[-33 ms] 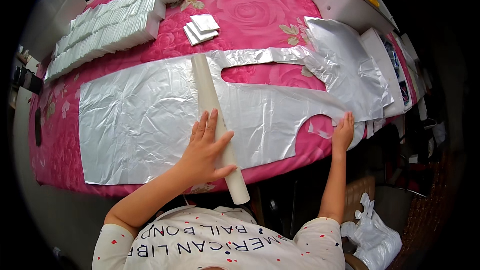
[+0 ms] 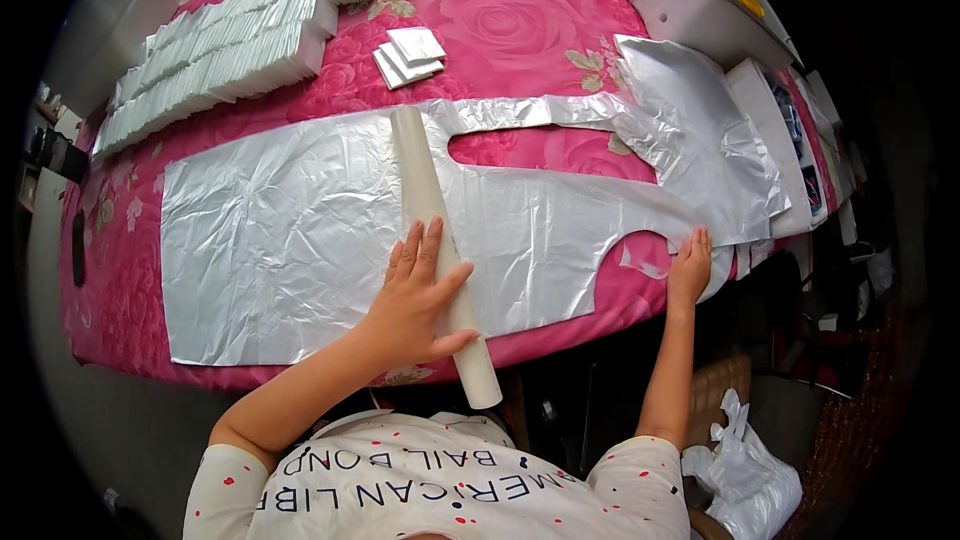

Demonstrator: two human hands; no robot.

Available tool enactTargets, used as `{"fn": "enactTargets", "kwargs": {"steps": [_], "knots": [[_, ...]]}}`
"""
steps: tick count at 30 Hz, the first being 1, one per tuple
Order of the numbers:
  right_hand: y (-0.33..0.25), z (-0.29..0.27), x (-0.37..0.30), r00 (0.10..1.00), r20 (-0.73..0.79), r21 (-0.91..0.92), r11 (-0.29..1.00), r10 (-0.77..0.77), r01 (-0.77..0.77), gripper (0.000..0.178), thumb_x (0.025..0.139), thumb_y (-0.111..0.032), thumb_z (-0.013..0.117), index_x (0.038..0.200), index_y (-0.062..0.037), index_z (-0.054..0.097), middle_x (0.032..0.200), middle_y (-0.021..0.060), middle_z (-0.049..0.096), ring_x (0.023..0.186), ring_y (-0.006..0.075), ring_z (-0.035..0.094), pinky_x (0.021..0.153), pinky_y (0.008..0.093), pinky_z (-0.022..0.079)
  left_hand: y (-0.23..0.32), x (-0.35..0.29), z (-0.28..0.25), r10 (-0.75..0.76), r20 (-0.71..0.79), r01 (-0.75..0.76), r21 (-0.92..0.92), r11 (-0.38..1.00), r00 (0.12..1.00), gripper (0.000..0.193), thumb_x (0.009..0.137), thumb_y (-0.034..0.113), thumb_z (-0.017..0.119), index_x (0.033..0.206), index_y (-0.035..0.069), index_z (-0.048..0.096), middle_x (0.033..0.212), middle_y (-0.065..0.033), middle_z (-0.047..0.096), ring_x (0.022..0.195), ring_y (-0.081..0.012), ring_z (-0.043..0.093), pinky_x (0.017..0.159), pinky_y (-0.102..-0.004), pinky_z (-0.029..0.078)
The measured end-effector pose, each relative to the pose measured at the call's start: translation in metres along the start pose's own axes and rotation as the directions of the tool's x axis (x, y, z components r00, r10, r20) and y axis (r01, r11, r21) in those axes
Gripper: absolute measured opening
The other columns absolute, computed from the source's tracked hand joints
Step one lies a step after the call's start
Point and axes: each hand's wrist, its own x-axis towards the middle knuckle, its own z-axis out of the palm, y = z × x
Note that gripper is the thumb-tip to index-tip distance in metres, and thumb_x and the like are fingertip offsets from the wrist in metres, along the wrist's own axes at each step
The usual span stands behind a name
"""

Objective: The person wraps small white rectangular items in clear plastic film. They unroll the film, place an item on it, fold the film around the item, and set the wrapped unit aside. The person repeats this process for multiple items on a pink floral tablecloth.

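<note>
A thin silvery-white plastic apron [image 2: 275, 230] lies spread over the table, wrinkled, with a long cut-out and a curved notch toward its right end. Across its middle rests a pale, cream-coloured tube [image 2: 423, 175], its near end sticking out past the table edge. My left hand [image 2: 415, 305] lies on the tube, fingers spread and the thumb stretched out over it. At the apron's right end my right hand [image 2: 691, 265] presses flat, its fingers straight and close together, beside the notch. A stack of silvery-white plastic sheets [image 2: 695, 120] lies beyond that hand.
Rows of folded white packets [image 2: 215, 75] stand at the far left, with a few loose folded packets [image 2: 410, 55] near the middle. White boxes [image 2: 680, 0] stand at the far right. A pink flowered cloth [image 2: 490, 15] covers the table. A white plastic bag [image 2: 745, 470] sits low at right.
The whole scene sits slightly farther right in the picture. Both hands, the tube and the apron keep their places relative to one another.
</note>
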Motion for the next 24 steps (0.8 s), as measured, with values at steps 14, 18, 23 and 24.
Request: {"fn": "enactTargets", "kwargs": {"steps": [14,18,23,24], "knots": [[-0.043,-0.051,0.014,0.983,0.182,-0.133,0.990,-0.023,0.048,0.013,0.081,-0.017,0.060,0.082,-0.0055,0.054,0.074,0.0109,0.064,0.069,0.0334,0.060,0.064,0.0434,0.045,0.007,-0.004,0.002,0.037,0.039,-0.037,-0.001,0.999,0.999,0.067,0.068,0.044,0.067,0.123,0.010,0.050,0.145,-0.0305,0.009,0.133,-0.0508,0.008,0.104,-0.0575,0.017],[-0.043,-0.047,0.024,0.989,0.148,-0.278,0.959,-0.016,0.056,0.017,0.087,-0.022,0.053,0.086,-0.0050,0.055,0.072,0.0143,0.064,0.064,0.0348,0.061,0.057,0.0442,0.045,0.005,-0.004,0.002,0.050,0.029,-0.050,-0.006,0.999,0.998,0.067,0.068,0.044,0.068,0.123,0.010,0.050,0.145,-0.0301,0.010,0.132,-0.0510,0.008,0.104,-0.0573,0.018],[-0.168,-0.097,-0.003,0.967,0.236,0.428,0.904,-0.097,-0.014,0.019,0.088,-0.019,0.054,0.087,-0.0009,0.061,0.065,0.0153,0.061,0.056,0.0306,0.059,0.052,0.0388,0.044,0.006,-0.005,0.000,0.057,0.008,-0.056,-0.053,0.997,0.998,0.065,0.071,0.039,0.067,0.124,0.008,0.048,0.145,-0.0286,0.013,0.133,-0.0485,0.010,0.104,-0.0539,0.021],[-0.192,-0.102,-0.013,0.932,0.348,0.570,0.812,-0.099,-0.126,0.019,0.087,-0.017,0.056,0.088,0.0000,0.063,0.064,0.0155,0.060,0.054,0.0291,0.058,0.050,0.0368,0.043,0.006,-0.005,-0.002,0.064,-0.013,-0.065,-0.076,0.995,0.998,0.063,0.073,0.037,0.067,0.125,0.007,0.048,0.144,-0.0282,0.015,0.133,-0.0462,0.013,0.104,-0.0518,0.024]]}}
